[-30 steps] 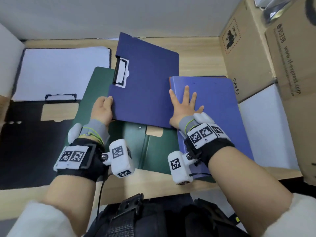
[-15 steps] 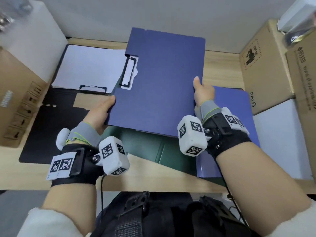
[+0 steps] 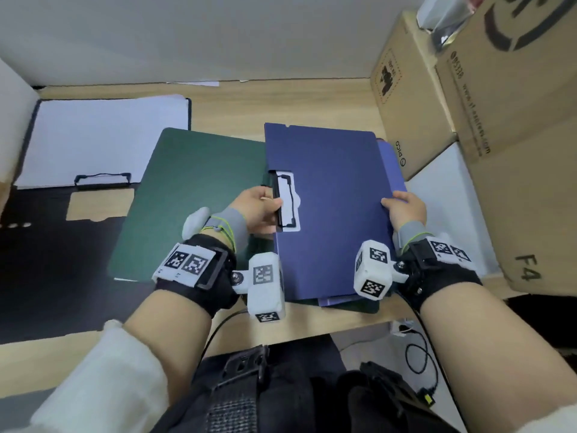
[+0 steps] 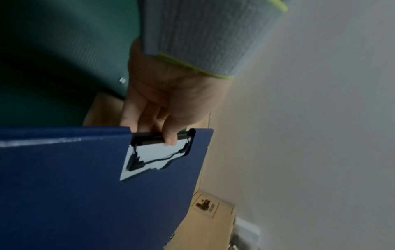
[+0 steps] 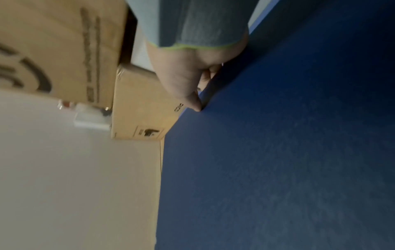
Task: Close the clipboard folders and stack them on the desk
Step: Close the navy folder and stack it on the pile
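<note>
The blue folder (image 3: 327,214) lay closed over a lighter folder (image 3: 394,170) near the desk's (image 3: 249,104) right front edge. The left hand (image 3: 257,210) pinched its clip (image 3: 284,200); the right hand (image 3: 406,209) gripped its right edge. A green folder (image 3: 193,201) lay left; boxes (image 3: 415,98) stood right.

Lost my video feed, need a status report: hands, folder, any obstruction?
Left hand grips dark blue folder at clip edge; right hand holds opposite edge. Folder over lighter blue folder. Cardboard box close beside.
</note>
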The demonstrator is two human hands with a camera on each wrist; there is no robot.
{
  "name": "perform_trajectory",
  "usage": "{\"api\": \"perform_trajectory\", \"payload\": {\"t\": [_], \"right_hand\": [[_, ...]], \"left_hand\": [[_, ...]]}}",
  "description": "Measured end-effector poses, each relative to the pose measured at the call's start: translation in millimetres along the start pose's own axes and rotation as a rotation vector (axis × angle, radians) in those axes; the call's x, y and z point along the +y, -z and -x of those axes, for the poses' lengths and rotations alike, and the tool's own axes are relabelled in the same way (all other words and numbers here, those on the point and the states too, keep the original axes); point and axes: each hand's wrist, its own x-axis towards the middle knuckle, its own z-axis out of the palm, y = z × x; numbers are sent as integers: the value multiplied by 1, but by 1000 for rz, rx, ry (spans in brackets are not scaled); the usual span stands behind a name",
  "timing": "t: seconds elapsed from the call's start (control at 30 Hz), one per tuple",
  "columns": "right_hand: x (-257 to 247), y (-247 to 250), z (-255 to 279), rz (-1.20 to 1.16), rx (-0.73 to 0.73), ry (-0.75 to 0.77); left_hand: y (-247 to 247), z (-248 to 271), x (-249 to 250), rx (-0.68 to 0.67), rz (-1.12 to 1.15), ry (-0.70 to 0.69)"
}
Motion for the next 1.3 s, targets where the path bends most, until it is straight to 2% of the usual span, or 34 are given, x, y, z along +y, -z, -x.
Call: {"api": "perform_trajectory", "payload": {"t": [0.1,0.23,0.47,0.53,0.57,0.63,0.7,0.87,0.97,1.1,1.23,1.3], "right_hand": [[12,3,-6,-43,-44,-30],[20,2,0,54,-77,-22],[-4,-21,24,236,-297,161],[-12,-34,33,312,-352,246],[-15,-41,37,360,-378,299],[-19,-55,46,502,-424,413],[-18,-72,52,675,-475,488],[-5,-86,51,909,-423,527],[-6,-91,51,981,-380,543],[-11,-94,53,1039,-367,539],[-14,-93,52,1043,-347,549],[-18,-91,50,1030,-348,550]], "left_hand": [[-27,-7,-2,20,54,38],[-51,-16,-7,35,45,67],[-44,-26,-4,38,-157,26],[-31,-30,4,175,-229,-48],[-23,-33,8,268,-345,-68],[-8,-37,10,435,-698,21],[4,-36,8,506,-927,178],[15,-37,1,402,-1068,359],[15,-40,6,364,-1061,311],[19,-45,6,321,-1199,406],[19,-34,17,299,-1110,288],[29,-31,30,241,-1122,317]]}}
